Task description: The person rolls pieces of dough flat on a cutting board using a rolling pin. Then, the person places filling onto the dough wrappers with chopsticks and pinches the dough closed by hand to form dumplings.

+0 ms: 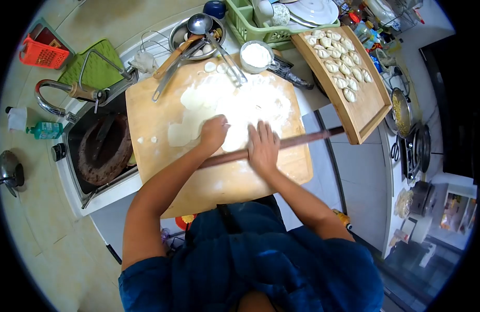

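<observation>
Rolling pin (pixel 312 137) slants across the floured board (pixel 162 190), center of the frame | right hand (pixel 264 147) lies flat on it, fingers extended | left hand (pixel 214 133) curls at the edge of the dough (pixel 193 122), its grip unclear to me | tray (pixel 367 106) of dumplings (pixel 345 68), upper right

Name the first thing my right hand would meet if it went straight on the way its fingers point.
Across the floured board, the right hand would likely meet the bowl of white powder first, though the hand's height is hard to judge.
</observation>
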The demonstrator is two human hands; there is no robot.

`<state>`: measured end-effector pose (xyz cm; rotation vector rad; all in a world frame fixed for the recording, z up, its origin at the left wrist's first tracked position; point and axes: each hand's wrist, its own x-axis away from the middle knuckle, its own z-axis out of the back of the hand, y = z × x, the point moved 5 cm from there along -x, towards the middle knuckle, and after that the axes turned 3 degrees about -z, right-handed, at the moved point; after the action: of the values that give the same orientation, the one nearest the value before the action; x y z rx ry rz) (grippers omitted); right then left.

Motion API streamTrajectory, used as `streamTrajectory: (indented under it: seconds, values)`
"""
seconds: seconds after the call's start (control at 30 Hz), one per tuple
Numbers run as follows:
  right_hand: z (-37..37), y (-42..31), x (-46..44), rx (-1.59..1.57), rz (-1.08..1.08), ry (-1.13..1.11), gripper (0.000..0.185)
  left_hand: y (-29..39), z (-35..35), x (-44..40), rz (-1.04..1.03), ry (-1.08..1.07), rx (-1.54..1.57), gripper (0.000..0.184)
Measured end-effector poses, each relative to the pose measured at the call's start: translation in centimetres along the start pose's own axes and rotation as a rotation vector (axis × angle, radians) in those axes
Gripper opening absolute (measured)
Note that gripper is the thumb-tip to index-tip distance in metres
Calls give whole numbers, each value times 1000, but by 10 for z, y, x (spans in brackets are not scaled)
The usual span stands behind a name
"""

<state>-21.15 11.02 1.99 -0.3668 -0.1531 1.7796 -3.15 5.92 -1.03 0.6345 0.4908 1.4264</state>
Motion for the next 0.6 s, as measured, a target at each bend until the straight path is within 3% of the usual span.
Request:
streamTrajectory:
  seconds: [0.13, 0.17, 0.27, 0.3, 0.4, 0.47, 0.53, 0.6]
  values:
    - [11, -3, 12, -10, -18, 26, 47, -31, -17, 33, 383, -3, 510, 16]
    - [6, -4, -7, -23, -42, 47, 47, -29, -24, 38, 345, -62, 559, 23]
    - [-5, -7, -78, -40, -113, 103, 48, 15, 3, 20, 139, -68, 108, 28]
    - [-7, -9, -83, -42, -100, 113, 49, 14, -5, 14, 7, 132, 97, 26]
    - [-7, -12, -77, -52, -73, 96, 49, 15, -8, -4, 104, 0, 24, 19]
    - [5, -11, -25, -65, -50, 24, 49, 14, 4, 1, 133, 87, 84, 14]
    - [13, -9, 26, 9, 7, -17, 48, -2, 7, 15, 252, 176, 194, 13]
    - [7, -6, 24, -11, 3, 1, 48, -16, -9, 36, 404, 102, 494, 14]
